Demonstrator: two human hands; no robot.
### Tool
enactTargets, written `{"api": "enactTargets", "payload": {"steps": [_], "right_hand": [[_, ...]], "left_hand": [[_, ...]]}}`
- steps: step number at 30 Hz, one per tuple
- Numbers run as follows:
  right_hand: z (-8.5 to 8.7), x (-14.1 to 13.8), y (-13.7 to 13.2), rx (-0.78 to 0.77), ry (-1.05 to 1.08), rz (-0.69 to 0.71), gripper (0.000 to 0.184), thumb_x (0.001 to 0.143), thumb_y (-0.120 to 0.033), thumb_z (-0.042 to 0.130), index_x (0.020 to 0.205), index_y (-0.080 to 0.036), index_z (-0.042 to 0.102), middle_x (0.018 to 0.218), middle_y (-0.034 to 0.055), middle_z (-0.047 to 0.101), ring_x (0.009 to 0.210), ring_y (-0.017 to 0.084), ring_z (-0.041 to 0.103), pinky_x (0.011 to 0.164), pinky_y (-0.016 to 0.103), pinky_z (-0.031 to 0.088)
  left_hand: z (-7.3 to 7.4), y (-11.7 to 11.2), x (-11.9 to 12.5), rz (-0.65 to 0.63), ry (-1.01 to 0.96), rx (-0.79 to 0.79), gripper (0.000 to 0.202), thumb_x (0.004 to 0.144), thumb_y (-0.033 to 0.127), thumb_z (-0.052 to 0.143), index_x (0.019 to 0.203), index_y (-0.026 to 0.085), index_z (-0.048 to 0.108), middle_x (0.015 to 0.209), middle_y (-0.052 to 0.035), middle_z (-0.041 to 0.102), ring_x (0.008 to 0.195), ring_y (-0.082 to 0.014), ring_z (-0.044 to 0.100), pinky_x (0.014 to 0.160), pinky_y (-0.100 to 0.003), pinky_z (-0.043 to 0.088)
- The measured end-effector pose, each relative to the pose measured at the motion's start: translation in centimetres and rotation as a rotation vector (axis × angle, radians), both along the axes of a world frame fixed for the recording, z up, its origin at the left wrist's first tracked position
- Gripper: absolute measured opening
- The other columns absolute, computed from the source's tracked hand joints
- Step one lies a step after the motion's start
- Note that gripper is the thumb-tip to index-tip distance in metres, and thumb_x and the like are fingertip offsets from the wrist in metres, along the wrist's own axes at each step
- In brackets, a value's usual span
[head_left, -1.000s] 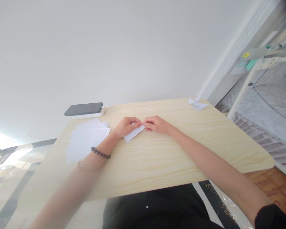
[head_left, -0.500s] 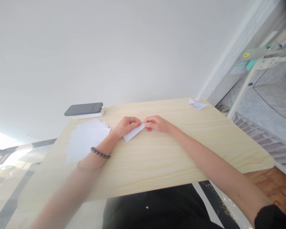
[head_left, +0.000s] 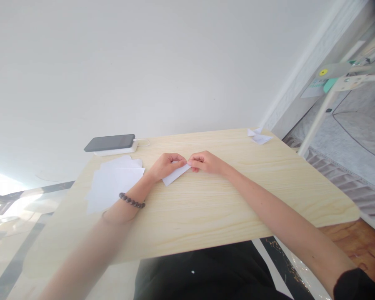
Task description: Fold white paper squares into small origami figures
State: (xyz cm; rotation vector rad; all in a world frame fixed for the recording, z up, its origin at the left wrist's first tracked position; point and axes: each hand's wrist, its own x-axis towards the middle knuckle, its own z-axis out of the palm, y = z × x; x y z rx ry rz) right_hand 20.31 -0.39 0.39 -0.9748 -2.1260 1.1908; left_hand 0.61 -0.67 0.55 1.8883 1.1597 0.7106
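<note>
A small piece of white paper (head_left: 176, 174), which looks folded, lies slantwise between my hands just above or on the wooden table. My left hand (head_left: 166, 166) is closed on its upper edge, with thumb and fingers pressed together and covering part of it. At the paper's right end, my right hand (head_left: 205, 161) pinches the tip between thumb and fingers. The fingertips of both hands nearly meet there. Left of my left hand, a loose stack of white paper sheets (head_left: 114, 183) lies partly behind my wrist, which wears a dark beaded bracelet.
The light wooden table (head_left: 231, 208) stands against a white wall. A dark phone (head_left: 111, 142) rests on a white box at the back left, with a white cable (head_left: 145, 142). Folded white paper pieces (head_left: 260, 138) lie at the back right corner. A metal frame (head_left: 318, 121) stands beyond the right edge.
Almost nothing differs. Both hands keep hold of the paper in the same place, with only a slight shift of the fingertips at its right end.
</note>
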Motion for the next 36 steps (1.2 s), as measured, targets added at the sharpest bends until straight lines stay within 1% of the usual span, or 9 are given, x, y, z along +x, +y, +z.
{"api": "enactTargets", "payload": {"steps": [3, 7, 11, 19, 25, 32, 36], "right_hand": [[-0.27, -0.14, -0.01, 0.052, -0.013, -0.033, 0.024, 0.077, -0.034, 0.045, 0.068, -0.015, 0.056, 0.063, 0.0007, 0.057, 0.057, 0.009, 0.051, 0.057, 0.022, 0.040], [-0.49, -0.21, 0.07, 0.064, -0.025, -0.053, 0.022, 0.077, -0.032, 0.045, 0.069, -0.015, 0.057, 0.061, 0.0003, 0.057, 0.056, 0.009, 0.050, 0.056, 0.022, 0.039], [-0.30, -0.22, 0.00, 0.047, -0.026, -0.033, 0.018, 0.075, -0.028, 0.045, 0.071, -0.015, 0.057, 0.062, -0.0003, 0.057, 0.057, 0.009, 0.051, 0.057, 0.022, 0.040], [0.10, -0.02, 0.03, -0.030, -0.005, 0.010, 0.018, 0.076, -0.025, 0.043, 0.074, -0.015, 0.058, 0.065, 0.0004, 0.057, 0.060, 0.009, 0.053, 0.060, 0.022, 0.041], [0.05, -0.40, -0.26, 0.047, -0.037, -0.048, 0.022, 0.076, -0.030, 0.043, 0.065, -0.015, 0.055, 0.059, -0.0003, 0.055, 0.054, 0.008, 0.048, 0.054, 0.021, 0.037], [0.06, -0.26, -0.06, 0.039, -0.049, -0.037, 0.018, 0.074, -0.027, 0.044, 0.070, -0.015, 0.057, 0.060, -0.0009, 0.056, 0.054, 0.008, 0.048, 0.054, 0.021, 0.037], [-0.11, -0.26, -0.05, 0.079, -0.049, -0.056, 0.017, 0.074, -0.025, 0.043, 0.069, -0.015, 0.056, 0.058, -0.0017, 0.054, 0.052, 0.008, 0.046, 0.052, 0.021, 0.035]], "left_hand": [[-0.01, 0.05, 0.01, -0.014, 0.004, 0.025, 0.036, 0.072, 0.047, 0.050, 0.079, 0.014, 0.065, 0.069, -0.0015, 0.060, 0.056, -0.0093, 0.046, 0.047, -0.019, 0.033], [-0.10, 0.20, -0.04, -0.039, 0.024, 0.016, 0.035, 0.073, 0.046, 0.050, 0.082, 0.015, 0.064, 0.073, -0.0018, 0.061, 0.059, -0.0099, 0.047, 0.048, -0.019, 0.033], [-0.05, 0.17, -0.07, -0.050, 0.022, -0.002, 0.034, 0.073, 0.045, 0.051, 0.081, 0.014, 0.063, 0.073, -0.0021, 0.061, 0.059, -0.0102, 0.048, 0.049, -0.019, 0.033], [0.23, -0.12, -0.04, -0.011, 0.015, -0.028, 0.037, 0.071, 0.047, 0.051, 0.079, 0.013, 0.064, 0.063, -0.0008, 0.057, 0.051, -0.0085, 0.043, 0.044, -0.019, 0.029], [0.16, -0.03, 0.02, -0.039, 0.016, 0.019, 0.035, 0.071, 0.045, 0.050, 0.078, 0.014, 0.065, 0.070, -0.0019, 0.061, 0.057, -0.0105, 0.048, 0.048, -0.020, 0.033], [0.13, -0.03, 0.00, -0.030, -0.001, -0.013, 0.033, 0.072, 0.042, 0.049, 0.077, 0.014, 0.065, 0.065, -0.0008, 0.059, 0.053, -0.0095, 0.046, 0.044, -0.020, 0.031], [0.13, -0.01, 0.00, -0.019, -0.009, -0.014, 0.033, 0.072, 0.042, 0.049, 0.078, 0.014, 0.065, 0.067, -0.0013, 0.060, 0.054, -0.0099, 0.047, 0.046, -0.020, 0.032]]}}
